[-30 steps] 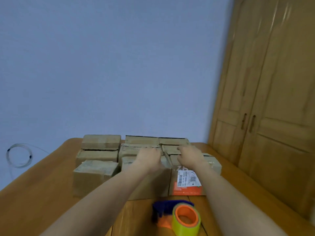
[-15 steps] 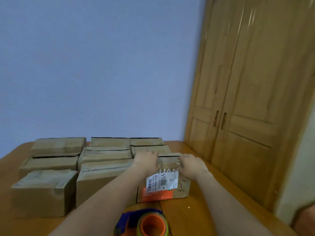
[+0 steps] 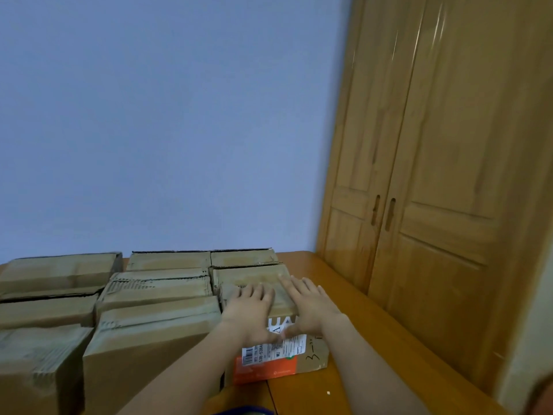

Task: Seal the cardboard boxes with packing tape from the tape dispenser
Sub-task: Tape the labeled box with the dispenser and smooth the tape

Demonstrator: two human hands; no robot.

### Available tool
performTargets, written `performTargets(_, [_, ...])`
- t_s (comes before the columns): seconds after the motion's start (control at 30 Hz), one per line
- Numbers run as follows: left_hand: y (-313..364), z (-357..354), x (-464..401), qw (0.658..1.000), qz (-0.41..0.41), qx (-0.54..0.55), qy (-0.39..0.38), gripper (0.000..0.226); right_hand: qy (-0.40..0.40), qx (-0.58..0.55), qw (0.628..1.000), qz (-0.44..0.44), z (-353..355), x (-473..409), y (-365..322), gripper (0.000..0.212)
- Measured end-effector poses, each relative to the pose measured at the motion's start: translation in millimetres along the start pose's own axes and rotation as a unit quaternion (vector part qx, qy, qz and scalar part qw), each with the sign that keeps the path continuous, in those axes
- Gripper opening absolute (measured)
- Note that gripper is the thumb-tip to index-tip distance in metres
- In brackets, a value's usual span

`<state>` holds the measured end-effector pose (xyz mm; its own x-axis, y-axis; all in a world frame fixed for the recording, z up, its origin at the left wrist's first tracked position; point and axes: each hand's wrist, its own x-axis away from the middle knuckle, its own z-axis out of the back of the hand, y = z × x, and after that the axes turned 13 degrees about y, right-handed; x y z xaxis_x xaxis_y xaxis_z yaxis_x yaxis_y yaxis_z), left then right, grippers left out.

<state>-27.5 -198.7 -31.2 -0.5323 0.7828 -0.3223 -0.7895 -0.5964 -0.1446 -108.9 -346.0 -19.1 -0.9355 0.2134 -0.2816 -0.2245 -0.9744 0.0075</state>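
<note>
Both hands (image 3: 281, 310) flat atop labelled box (image 3: 311, 359), wood table (image 3: 302, 393), blue wall (image 3: 167, 115).

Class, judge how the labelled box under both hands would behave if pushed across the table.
The labelled box probably slides rather than tips: it sits flat and low on the glossy table. Its cardboard looks stiff yet dentable.

A plain room, blue wall and wooden cupboard.
The bare blue wall (image 3: 167, 121) meets tall wooden cupboard doors (image 3: 434, 175) on the right; a wooden counter (image 3: 353, 298) runs beneath.
</note>
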Motion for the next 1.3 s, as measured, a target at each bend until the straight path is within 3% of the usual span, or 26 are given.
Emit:
performTargets(0.23, [0,-4,-3,1.0,-0.008,0.004,-0.016,0.1,-0.049,0.019,0.999,0.013,-5,-8,4,0.115])
performTargets(0.7, [18,7,12,1.0,-0.022,0.002,0.022,0.085,0.042,0.043,0.998,-0.007,-5,22,-7,0.095])
performTargets(1.03, [41,22,21,0.998,-0.041,0.012,0.041,0.084,0.052,0.098,0.994,-0.009,20,57,-18,0.073])
performTargets(1.3, [58,52,22,0.994,-0.053,0.021,0.095,0.071,0.098,0.11,0.989,-0.022,44,81,-15,0.07])
